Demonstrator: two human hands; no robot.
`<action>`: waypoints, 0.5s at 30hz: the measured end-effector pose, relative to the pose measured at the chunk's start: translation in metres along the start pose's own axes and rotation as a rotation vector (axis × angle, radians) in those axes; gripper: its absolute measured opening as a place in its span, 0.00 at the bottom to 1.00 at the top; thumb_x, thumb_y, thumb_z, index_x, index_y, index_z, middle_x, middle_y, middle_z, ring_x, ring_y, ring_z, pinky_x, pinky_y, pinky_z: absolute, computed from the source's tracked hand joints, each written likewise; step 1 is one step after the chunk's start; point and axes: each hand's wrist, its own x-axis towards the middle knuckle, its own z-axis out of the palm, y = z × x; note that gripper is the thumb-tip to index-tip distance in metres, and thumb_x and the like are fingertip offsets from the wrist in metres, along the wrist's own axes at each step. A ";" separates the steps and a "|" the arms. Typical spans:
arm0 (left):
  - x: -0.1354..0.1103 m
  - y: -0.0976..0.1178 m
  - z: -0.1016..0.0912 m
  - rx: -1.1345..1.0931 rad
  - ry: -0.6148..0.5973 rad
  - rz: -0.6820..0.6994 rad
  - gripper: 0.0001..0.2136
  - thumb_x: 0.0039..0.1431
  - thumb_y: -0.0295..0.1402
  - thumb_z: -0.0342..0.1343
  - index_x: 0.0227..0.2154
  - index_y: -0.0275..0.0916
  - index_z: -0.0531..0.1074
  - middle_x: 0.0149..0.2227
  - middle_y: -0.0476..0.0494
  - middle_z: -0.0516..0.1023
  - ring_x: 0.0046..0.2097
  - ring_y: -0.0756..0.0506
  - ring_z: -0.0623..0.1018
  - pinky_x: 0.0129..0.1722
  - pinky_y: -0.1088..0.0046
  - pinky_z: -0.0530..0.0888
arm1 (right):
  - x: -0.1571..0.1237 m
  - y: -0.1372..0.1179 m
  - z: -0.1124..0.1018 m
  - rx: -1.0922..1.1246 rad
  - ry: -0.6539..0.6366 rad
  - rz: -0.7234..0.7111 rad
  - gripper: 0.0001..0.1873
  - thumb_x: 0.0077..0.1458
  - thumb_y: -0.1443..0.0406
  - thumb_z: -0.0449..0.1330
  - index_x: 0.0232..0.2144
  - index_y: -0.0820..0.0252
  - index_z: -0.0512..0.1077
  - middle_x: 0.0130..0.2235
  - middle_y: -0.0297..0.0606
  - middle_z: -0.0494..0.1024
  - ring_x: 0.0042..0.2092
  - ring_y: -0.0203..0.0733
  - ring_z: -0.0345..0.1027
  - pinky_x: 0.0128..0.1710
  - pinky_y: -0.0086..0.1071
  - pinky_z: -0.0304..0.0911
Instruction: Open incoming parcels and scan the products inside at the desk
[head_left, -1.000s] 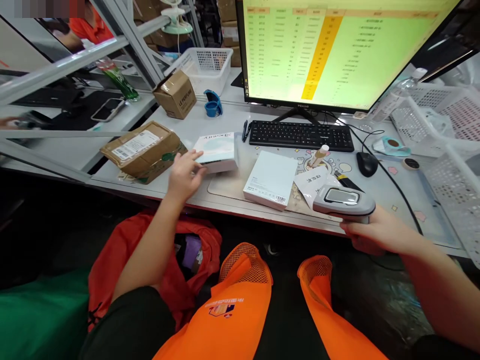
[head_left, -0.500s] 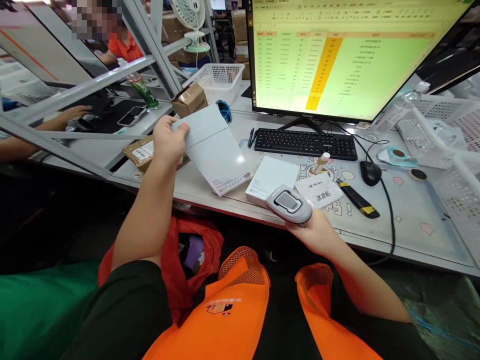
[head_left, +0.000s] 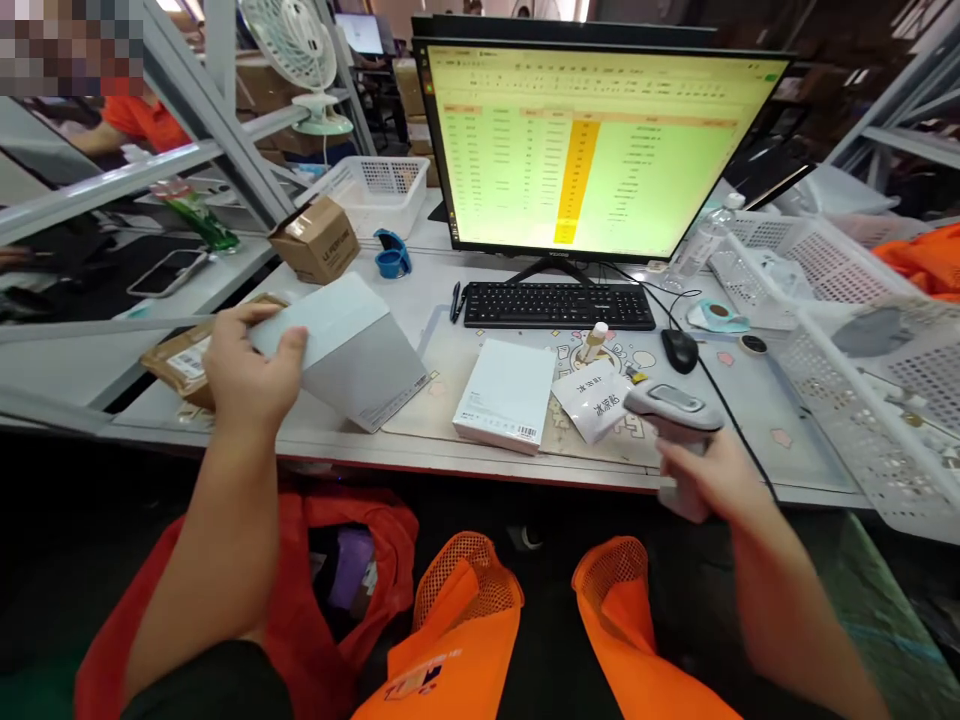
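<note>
My left hand (head_left: 247,365) grips one end of a flat pale box (head_left: 352,350), tilted with its far corner near the desk edge. A grey handheld scanner (head_left: 675,420) is in my right hand (head_left: 701,475), held at the front edge of the desk (head_left: 795,455), its head pointing left. Between the two hands a second white box (head_left: 506,393) with a barcode lies on the desk mat. A white label sheet (head_left: 596,398) with printed characters rests just right of that box.
A monitor (head_left: 592,150) with a green spreadsheet, a black keyboard (head_left: 556,305) and a mouse (head_left: 680,350) stand behind. Brown parcels (head_left: 315,238) lie at left, a white basket (head_left: 375,190) at the back, white mesh baskets (head_left: 847,350) at right. Another person sits beyond the metal frame.
My left hand has lowered the pale box toward the desk. My right hand has drawn the scanner away to the right. The camera has tilted up.
</note>
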 end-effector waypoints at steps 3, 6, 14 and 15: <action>-0.011 0.000 -0.003 0.008 0.052 0.165 0.17 0.59 0.47 0.58 0.42 0.41 0.81 0.50 0.39 0.83 0.57 0.32 0.81 0.65 0.46 0.72 | 0.033 0.039 -0.057 -0.026 0.206 0.178 0.25 0.44 0.49 0.73 0.39 0.58 0.76 0.31 0.44 0.83 0.33 0.56 0.79 0.31 0.44 0.75; -0.020 -0.003 -0.002 -0.036 0.022 0.242 0.14 0.59 0.46 0.60 0.44 0.50 0.82 0.54 0.45 0.84 0.62 0.32 0.79 0.69 0.45 0.69 | 0.066 0.080 -0.104 -0.083 0.296 0.229 0.22 0.47 0.50 0.71 0.38 0.58 0.77 0.40 0.51 0.85 0.41 0.61 0.81 0.37 0.48 0.77; -0.039 -0.012 0.009 -0.136 0.002 0.302 0.35 0.51 0.43 0.64 0.63 0.78 0.68 0.67 0.65 0.74 0.67 0.31 0.74 0.71 0.44 0.67 | 0.087 0.082 -0.114 -0.726 0.569 0.073 0.27 0.61 0.50 0.61 0.48 0.69 0.80 0.53 0.68 0.78 0.60 0.74 0.70 0.62 0.63 0.62; -0.040 -0.014 0.012 -0.134 0.011 0.312 0.35 0.51 0.43 0.64 0.64 0.77 0.67 0.67 0.64 0.73 0.68 0.31 0.73 0.70 0.43 0.67 | 0.095 0.067 -0.097 -0.778 0.553 -0.035 0.28 0.65 0.51 0.57 0.52 0.69 0.79 0.54 0.66 0.78 0.60 0.70 0.70 0.62 0.59 0.64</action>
